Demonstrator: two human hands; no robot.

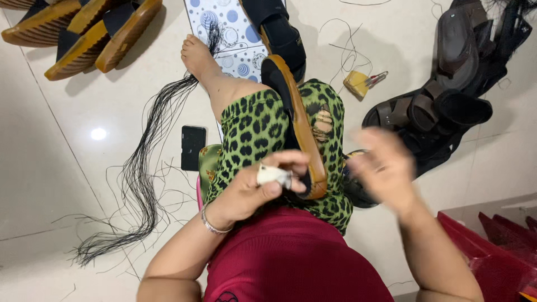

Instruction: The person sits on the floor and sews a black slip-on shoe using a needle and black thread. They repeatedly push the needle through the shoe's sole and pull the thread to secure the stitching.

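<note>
Seen from above, a seated person works over a sandal (299,126) that lies along the lap, its tan sole edge up and its black strap toward the foot (197,56). The left hand (263,187) is closed on a small white block (272,175), pinched between thumb and fingers and held against the heel end of the sandal. The right hand (386,168) is blurred, raised just right of the sandal with fingers loosely spread; whether it holds anything cannot be told. The two hands are apart, one on each side of the heel. A metal bangle (212,225) circles the left wrist. The leg wears green leopard-print cloth (251,134), torn near the knee. On the pale floor (67,168), a long bundle of black threads (145,162) trails from beside the foot toward the lower left. A black phone (193,147) lies just left of the leg. A dotted white sheet (224,28) lies under the foot. Tan-soled sandals (84,33) are stacked at upper left; dark sandals (447,106) are heaped at right. A yellow block (358,84) sits between the knee and that heap. Red plastic (492,246) shows at lower right.
</note>
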